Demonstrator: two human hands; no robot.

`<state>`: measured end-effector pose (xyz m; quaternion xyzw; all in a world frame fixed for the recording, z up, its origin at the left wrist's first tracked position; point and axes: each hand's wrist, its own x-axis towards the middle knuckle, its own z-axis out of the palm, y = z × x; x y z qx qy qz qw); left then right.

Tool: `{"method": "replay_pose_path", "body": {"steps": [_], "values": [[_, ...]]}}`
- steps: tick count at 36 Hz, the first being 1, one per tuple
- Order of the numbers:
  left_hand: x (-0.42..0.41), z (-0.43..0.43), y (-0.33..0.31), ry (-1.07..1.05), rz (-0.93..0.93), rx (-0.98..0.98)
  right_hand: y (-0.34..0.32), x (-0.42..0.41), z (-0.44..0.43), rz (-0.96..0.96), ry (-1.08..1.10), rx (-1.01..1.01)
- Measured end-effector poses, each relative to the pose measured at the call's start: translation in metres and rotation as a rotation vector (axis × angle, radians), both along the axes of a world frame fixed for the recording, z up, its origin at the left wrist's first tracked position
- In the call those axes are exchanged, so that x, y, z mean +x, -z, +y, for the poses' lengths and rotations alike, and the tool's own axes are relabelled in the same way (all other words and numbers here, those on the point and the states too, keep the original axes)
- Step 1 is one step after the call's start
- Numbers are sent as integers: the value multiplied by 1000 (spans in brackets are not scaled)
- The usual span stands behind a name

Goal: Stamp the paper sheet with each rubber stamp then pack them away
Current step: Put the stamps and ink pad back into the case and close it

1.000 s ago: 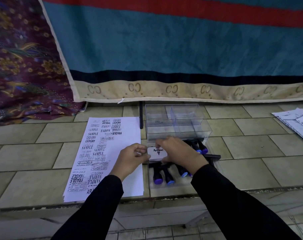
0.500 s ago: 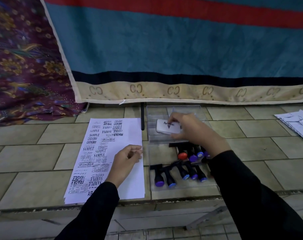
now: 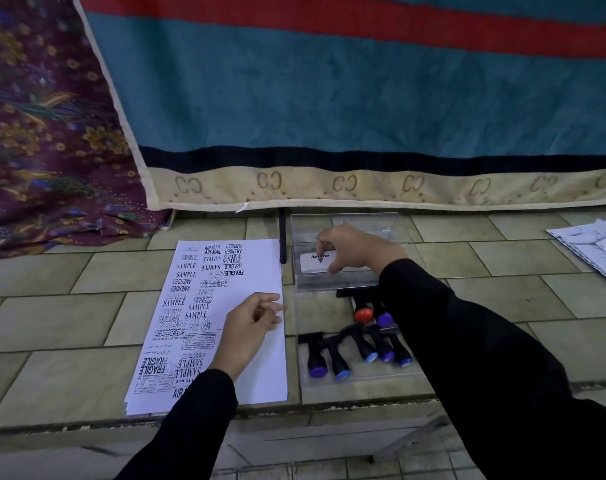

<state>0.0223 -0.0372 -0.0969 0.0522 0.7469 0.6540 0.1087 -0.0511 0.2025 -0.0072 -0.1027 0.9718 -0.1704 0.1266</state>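
While both black sleeves come in from the bottom edge, the left hand [image 3: 251, 329] sits loosely open on the right side of the paper sheet [image 3: 221, 317], fingers slightly curled, not gripping anything. That sheet is the top of a small stack on the tiled surface [image 3: 69, 327], and it's pretty much covered down its left and middle with black stamp marks like SAMPLE, FRAGILE, AIR MAIL, EXPRESS, FAX OUT and AMENDED.

Just to the right of the paper there's a flat clear tray [image 3: 360, 382] with the rubber stamps [image 3: 357, 349] lying on their sides in it. Five black-handled ones with blue or purple ends are in the near row, and behind them there's one with a red end [image 3: 363, 315] and another purple one next to it, partly hidden under the right forearm.

Further back, the right hand [image 3: 358, 249] is closed around a white Artline ink pad [image 3: 318, 262], pinching it by its right end and holding it inside the clear plastic box [image 3: 305, 223], which stands right behind the tray. Can't really tell if the pad is touching the bottom of the box.

Off at the far right edge of the surface are some more printed papers [image 3: 596, 247]. Behind everything hangs a teal blanket [image 3: 363, 98] with a red stripe and beige border, plus a purple floral cloth [image 3: 45, 133] on the left.
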Motion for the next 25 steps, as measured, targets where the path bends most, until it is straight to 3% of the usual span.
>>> {"method": "replay_pose_path", "body": {"steps": [25], "values": [[4, 2, -5, -1, 25, -52, 26, -4, 5, 8, 40, -76]]}}
